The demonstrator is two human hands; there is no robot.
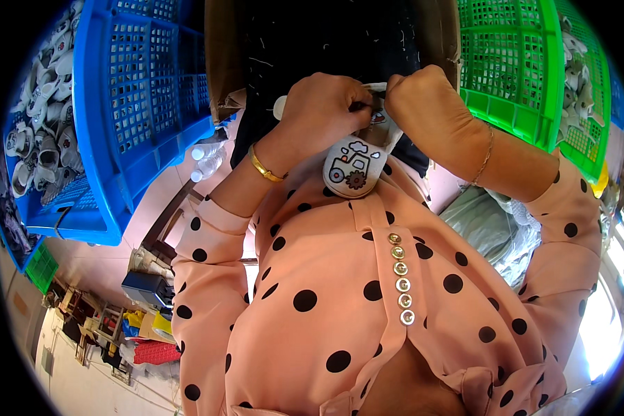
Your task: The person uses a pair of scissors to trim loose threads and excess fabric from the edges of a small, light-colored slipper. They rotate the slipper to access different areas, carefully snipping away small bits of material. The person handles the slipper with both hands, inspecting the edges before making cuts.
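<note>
A small white child's shoe (354, 165) with a printed tractor and cloud hangs between my two hands, its rounded toe toward my body. My left hand (329, 104) has its fingers curled and pinched at the shoe's opening. On the other side, my right hand (428, 104) is closed at the shoe's upper edge, fingers bent inward. The fingertips are partly hidden, so any small thing in them cannot be made out. A pale rounded piece (279, 107) shows beside my left wrist. Dark cloth (305, 41) with loose thread bits lies beyond the hands.
At the left stands a blue crate (93, 125) beside many small white shoes (48, 125). A green crate (513, 114) is on the right, with more shoes (577, 83) beyond it. Brown cardboard (223, 62) edges the dark cloth. Clear plastic bottles (206, 161) sit near the blue crate.
</note>
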